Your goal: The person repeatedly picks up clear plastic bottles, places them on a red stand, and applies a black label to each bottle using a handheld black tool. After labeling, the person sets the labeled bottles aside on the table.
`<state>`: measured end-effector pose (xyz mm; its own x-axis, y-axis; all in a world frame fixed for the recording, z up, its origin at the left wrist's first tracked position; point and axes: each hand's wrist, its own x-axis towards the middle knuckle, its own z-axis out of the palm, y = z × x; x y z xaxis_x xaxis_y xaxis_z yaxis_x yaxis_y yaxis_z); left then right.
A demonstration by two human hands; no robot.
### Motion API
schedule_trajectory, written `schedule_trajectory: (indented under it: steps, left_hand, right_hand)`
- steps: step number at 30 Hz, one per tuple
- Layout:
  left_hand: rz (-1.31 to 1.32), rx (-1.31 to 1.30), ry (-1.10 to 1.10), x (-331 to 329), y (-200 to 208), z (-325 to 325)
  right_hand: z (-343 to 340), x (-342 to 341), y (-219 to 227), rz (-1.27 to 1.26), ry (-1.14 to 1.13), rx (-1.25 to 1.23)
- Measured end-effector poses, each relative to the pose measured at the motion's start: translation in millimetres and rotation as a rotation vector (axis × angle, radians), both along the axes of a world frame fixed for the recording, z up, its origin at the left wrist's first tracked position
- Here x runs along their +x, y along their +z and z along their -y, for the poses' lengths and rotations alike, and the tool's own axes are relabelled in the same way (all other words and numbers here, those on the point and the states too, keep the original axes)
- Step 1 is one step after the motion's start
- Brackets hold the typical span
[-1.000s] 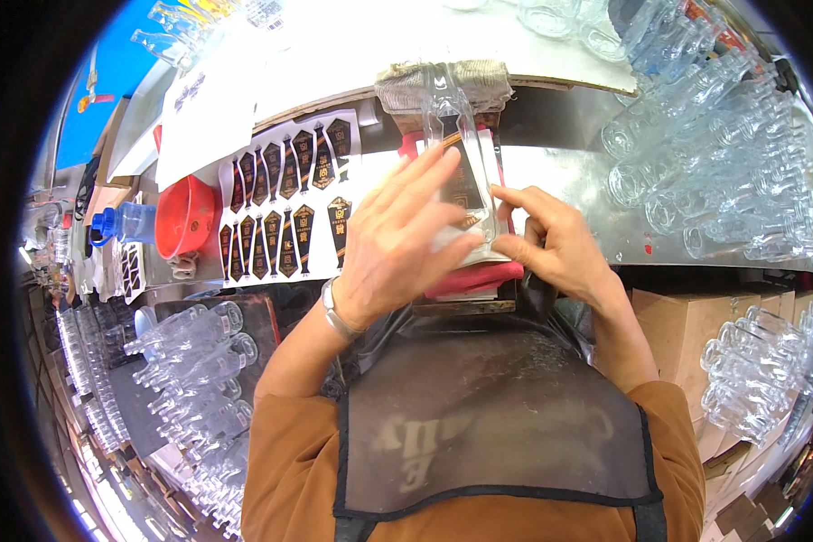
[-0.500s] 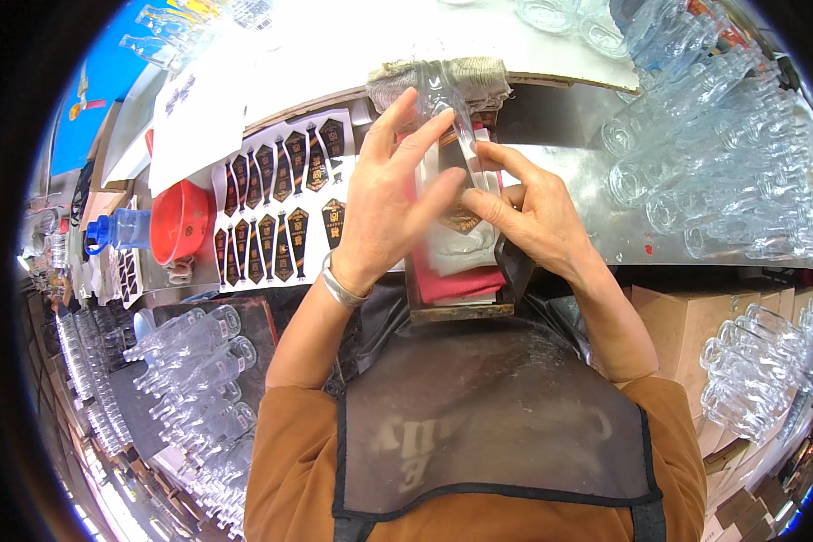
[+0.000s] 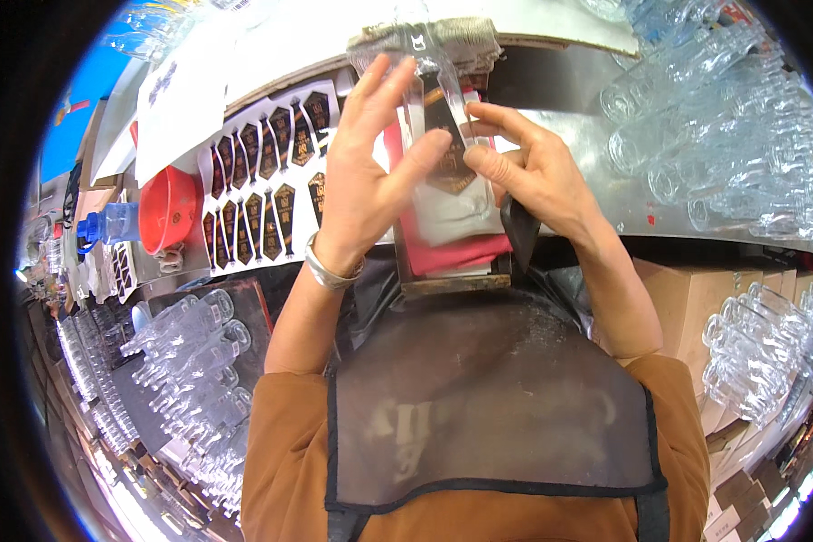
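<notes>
A clear glass bottle (image 3: 456,213) lies on its side in front of me, its neck pointing away onto a folded grey cloth (image 3: 474,38). On its upper face sits a black tie-shaped label (image 3: 446,164) with gold print. My left hand (image 3: 368,167) is at the bottle's left side, fingers stretched and apart, thumb over the label. On the right, the thumb and forefinger of my right hand (image 3: 542,172) are at the glass beside the label. A flat black piece (image 3: 520,237) shows under that palm, mostly hidden. Red cloth (image 3: 461,256) lies beneath the bottle.
A white sheet of similar labels (image 3: 271,246) lies to the left, near a red bowl (image 3: 169,210) and a blue-capped plastic bottle (image 3: 117,226). Many glass bottles stand in rows at the right (image 3: 732,144) and lower left (image 3: 194,361). Cardboard boxes (image 3: 673,307) stand lower right.
The whole view has shifted slightly. My left hand has moved a little left across the bottle, uncovering more of the label. My right thumb has moved slightly farther up the bottle's side.
</notes>
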<state>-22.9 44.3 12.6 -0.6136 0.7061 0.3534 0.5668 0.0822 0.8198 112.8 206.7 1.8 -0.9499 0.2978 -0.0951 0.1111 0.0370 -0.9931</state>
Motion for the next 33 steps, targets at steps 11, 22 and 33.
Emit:
schedule_trajectory:
  steps: [11,22,33]
  left_hand:
    - [0.73,0.089,-0.088,35,-13,15]
    - [0.784,0.147,-0.103,35,-17,16]
    - [0.805,0.154,-0.086,36,-18,14]
  right_hand:
    - [6,9,-2,0.012,-0.04,0.0]
    - [9,8,-2,0.008,-0.043,-0.013]
    - [9,8,-1,0.017,-0.041,-0.026]
